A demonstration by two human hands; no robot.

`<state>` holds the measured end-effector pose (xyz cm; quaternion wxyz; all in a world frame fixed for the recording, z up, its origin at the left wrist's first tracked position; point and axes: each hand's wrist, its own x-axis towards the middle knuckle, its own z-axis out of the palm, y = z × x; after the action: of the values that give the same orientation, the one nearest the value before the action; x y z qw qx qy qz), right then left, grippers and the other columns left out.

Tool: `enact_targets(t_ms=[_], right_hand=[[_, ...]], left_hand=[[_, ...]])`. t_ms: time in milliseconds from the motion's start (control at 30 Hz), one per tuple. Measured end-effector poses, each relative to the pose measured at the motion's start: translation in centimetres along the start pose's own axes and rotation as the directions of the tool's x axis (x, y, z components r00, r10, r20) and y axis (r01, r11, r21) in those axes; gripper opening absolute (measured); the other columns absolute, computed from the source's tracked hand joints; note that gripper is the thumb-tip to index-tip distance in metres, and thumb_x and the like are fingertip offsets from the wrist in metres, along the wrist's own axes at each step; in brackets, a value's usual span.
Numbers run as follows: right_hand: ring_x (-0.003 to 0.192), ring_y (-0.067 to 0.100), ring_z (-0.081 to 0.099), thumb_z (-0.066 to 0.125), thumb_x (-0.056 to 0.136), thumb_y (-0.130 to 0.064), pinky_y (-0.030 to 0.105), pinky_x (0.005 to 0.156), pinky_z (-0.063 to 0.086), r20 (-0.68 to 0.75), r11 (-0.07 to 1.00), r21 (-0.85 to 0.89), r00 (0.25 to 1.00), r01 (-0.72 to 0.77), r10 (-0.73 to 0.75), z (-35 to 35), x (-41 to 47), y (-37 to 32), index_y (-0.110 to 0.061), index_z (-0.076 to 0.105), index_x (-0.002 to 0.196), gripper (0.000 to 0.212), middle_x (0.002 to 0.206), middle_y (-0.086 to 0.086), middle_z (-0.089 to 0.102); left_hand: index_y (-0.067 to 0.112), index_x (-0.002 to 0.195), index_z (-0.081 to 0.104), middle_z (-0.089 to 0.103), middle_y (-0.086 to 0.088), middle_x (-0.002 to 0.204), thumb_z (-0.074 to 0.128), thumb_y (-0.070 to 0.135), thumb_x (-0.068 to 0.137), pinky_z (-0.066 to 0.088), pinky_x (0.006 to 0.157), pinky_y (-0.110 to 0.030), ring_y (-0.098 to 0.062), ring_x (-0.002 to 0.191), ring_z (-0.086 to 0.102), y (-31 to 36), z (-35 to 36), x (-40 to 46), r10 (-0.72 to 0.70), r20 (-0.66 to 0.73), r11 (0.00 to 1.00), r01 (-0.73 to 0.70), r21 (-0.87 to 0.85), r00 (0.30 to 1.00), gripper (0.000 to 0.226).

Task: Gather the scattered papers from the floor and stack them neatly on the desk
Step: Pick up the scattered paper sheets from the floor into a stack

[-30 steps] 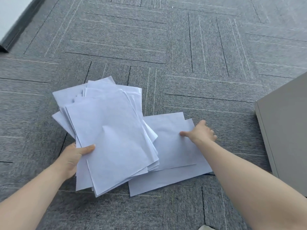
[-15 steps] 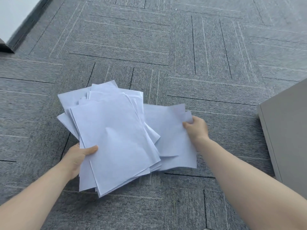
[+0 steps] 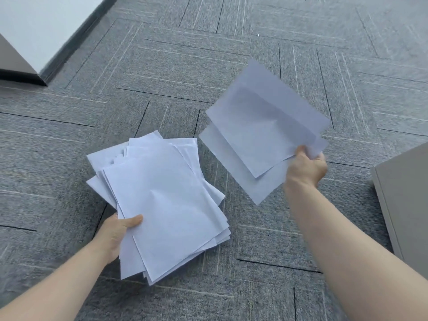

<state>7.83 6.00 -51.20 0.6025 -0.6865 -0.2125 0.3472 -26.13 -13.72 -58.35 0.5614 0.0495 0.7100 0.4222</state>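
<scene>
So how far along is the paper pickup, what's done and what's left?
Done: no loose sheets show on the grey carpet floor. In hand: the left hand grips the untidy pile of white paper sheets; the right hand pinches a few more white sheets in the air. Left: merge both bunches, square them and stack them on the desk.

Open carpet (image 3: 231, 66) ahead; grey cabinet (image 3: 407, 200) right, panel (image 3: 14, 63) far left.
</scene>
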Motion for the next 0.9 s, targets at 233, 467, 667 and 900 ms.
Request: enact_targets(t_ms=[233, 467, 667, 900], right_hand=[[0.068, 0.017, 0.058, 0.065, 0.087, -0.010, 0.033, 0.068, 0.051, 0.107, 0.970, -0.009, 0.964, -0.242, 0.242, 0.7, -4.4, 4.6, -0.017, 0.058, 0.073, 0.017, 0.075, -0.003, 0.066], [0.072, 0.017, 0.060, 0.062, 0.091, -0.013, 0.031, 0.070, 0.051, 0.161, 0.941, -0.168, 0.934, -0.294, 0.320, 0.3, -8.9, 8.0, -0.018, 0.060, 0.076, 0.016, 0.078, -0.005, 0.068], [0.068, 0.017, 0.052, 0.062, 0.072, -0.014, 0.033, 0.064, 0.042, 0.330, 0.825, -0.478, 0.809, -0.301, 0.486, -0.6, -11.7, 10.3, -0.002, 0.061, 0.082, 0.015, 0.071, 0.002, 0.061], [0.072, 0.034, 0.068, 0.065, 0.071, -0.012, 0.055, 0.069, 0.061, 0.453, 0.717, -0.677, 0.673, -0.167, 0.585, -1.7, -14.1, 11.5, -0.008, 0.061, 0.077, 0.008, 0.081, 0.015, 0.069]], left_hand=[[0.009, 0.115, 0.061, 0.069, -0.015, 0.107, 0.062, 0.000, 0.088, 0.052, 0.080, -0.045, -0.035, 0.094, 0.065, -0.2, 1.0, 0.2, 0.011, 0.023, 1.000, -0.012, 0.016, 1.000, 0.029], [0.013, 0.116, 0.062, 0.068, -0.016, 0.114, 0.057, 0.017, 0.095, 0.049, 0.091, -0.051, -0.034, 0.099, 0.065, -0.5, 1.3, 0.6, -0.013, 0.018, 1.000, 0.013, -0.027, 1.000, 0.022], [0.014, 0.105, 0.069, 0.073, -0.008, 0.099, 0.063, 0.039, 0.090, 0.050, 0.075, -0.038, -0.027, 0.095, 0.067, 0.4, 2.4, -0.1, -0.059, 0.041, 0.997, 0.061, -0.045, 0.997, 0.030], [0.011, 0.102, 0.070, 0.073, -0.010, 0.102, 0.075, 0.020, 0.081, 0.051, 0.092, -0.047, -0.031, 0.098, 0.068, 0.1, 2.4, 0.6, -0.026, 0.004, 1.000, 0.026, 0.007, 1.000, 0.024]])
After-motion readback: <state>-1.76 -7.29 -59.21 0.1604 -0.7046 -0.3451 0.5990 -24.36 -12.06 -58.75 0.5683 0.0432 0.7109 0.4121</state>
